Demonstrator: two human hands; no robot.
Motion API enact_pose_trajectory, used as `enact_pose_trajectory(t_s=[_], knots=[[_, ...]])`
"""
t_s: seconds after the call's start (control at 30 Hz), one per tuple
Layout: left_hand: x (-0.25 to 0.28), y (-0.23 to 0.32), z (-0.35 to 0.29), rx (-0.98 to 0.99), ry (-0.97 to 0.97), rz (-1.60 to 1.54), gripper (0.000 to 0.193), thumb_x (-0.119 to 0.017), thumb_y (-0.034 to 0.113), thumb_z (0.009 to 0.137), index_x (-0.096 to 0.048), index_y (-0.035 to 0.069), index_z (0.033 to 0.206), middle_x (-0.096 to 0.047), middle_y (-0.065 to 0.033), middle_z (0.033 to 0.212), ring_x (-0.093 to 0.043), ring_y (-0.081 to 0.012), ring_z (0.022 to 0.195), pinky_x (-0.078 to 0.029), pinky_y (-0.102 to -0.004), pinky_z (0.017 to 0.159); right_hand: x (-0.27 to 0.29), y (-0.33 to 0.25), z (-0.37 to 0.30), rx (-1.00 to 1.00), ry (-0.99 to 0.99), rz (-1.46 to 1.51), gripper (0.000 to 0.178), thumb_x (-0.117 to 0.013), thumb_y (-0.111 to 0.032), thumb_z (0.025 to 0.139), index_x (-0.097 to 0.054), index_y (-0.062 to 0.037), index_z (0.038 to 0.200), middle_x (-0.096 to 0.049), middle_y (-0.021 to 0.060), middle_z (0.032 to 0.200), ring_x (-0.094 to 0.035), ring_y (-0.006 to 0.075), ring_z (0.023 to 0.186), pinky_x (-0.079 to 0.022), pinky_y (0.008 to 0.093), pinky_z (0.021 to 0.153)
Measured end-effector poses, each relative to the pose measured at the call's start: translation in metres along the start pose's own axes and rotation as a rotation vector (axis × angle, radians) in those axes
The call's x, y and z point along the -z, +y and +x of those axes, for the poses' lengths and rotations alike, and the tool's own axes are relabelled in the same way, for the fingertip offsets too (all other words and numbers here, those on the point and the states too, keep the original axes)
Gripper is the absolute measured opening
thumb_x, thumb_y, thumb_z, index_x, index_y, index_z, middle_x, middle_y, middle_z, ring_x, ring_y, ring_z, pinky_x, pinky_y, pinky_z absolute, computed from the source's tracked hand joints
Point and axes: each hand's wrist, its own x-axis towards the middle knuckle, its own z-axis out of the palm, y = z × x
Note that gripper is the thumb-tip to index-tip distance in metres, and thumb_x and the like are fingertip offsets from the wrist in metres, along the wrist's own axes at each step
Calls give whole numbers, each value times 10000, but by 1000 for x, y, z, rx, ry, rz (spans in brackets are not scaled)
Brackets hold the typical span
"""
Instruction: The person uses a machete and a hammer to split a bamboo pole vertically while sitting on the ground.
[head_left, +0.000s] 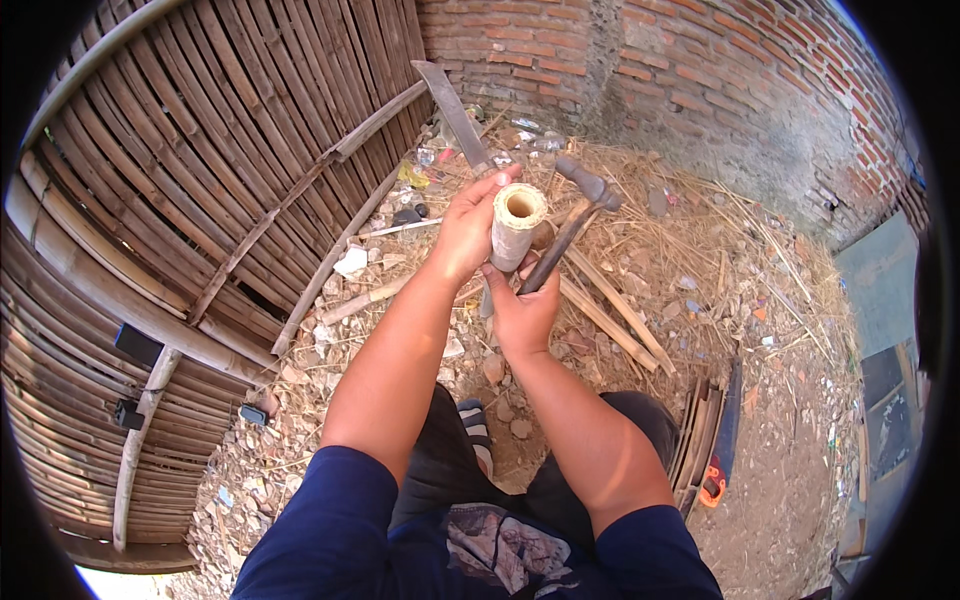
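A pale, hollow bamboo tube [512,232] stands nearly upright in front of me, its open end facing up. My left hand [470,228] is closed on the tube's left side, with its fingers at the base of a machete [455,115]. The machete's blade points away to the far left; the tube and fingers hide most of its handle. Lower down, my right hand [527,310] is closed around the handle of a hammer [568,232] and touches the tube's lower part. The hammer's dark metal head points up and away, right of the tube.
Split bamboo pieces [610,320] lie on the rubble-strewn ground beyond my right hand. A handsaw [722,440] with an orange handle rests beside stacked bamboo strips [695,435] at my right. A bamboo slat wall [260,130] bounds the left, a brick wall [690,75] the far side.
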Motion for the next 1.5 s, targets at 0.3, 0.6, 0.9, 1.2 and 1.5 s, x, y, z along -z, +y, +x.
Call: enact_pose_trajectory(t_s=[0.3, 0.6, 0.9, 1.2, 1.5], knots=[[92, 48, -14, -129, 323, 411, 515, -624, 74, 1017, -413, 103, 1486, -578, -17, 986, -542, -88, 731, -469, -256, 618, 21, 11, 39, 64, 63, -134, 494, -924, -193, 806, -619, 0, 1143, -709, 94, 1026, -690, 195, 918, -543, 342, 837], [92, 79, -110, -151, 379, 713, 542, -751, 245, 991, -525, -28, 1401, -692, -66, 929, -582, -66, 748, -468, -252, 656, 19, 15, 64, 27, -3, -61, 481, -945, -215, 784, -632, -14, 1088, -706, 76, 985, -674, 172, 876, -546, 345, 791], [44, 121, -119, -319, 251, 924, 390, -756, 264, 984, -658, -37, 1212, -664, -21, 782, -544, -61, 686, -456, -257, 626, 20, 11, 59, 20, -2, -99, 522, -957, -229, 768, -620, -7, 1100, -721, 81, 996, -686, 170, 881, -553, 343, 799], [30, 124, -119, -317, 169, 1063, 463, -806, 313, 922, -668, -47, 1178, -713, -182, 836, -706, -301, 729, -545, -383, 682, 11, -19, 46, 75, 70, -390, 550, -972, -287, 730, -624, -22, 1063, -739, 111, 953, -727, 235, 844, -571, 382, 786], [35, 132, -117, -366, 153, 1149, 428, -810, 278, 924, -675, -40, 1177, -709, -143, 787, -687, -216, 696, -532, -351, 679, 8, -20, 47, 75, 72, -396, 540, -970, -281, 732, -627, -18, 1056, -736, 112, 937, -721, 242, 829, -569, 378, 772]])
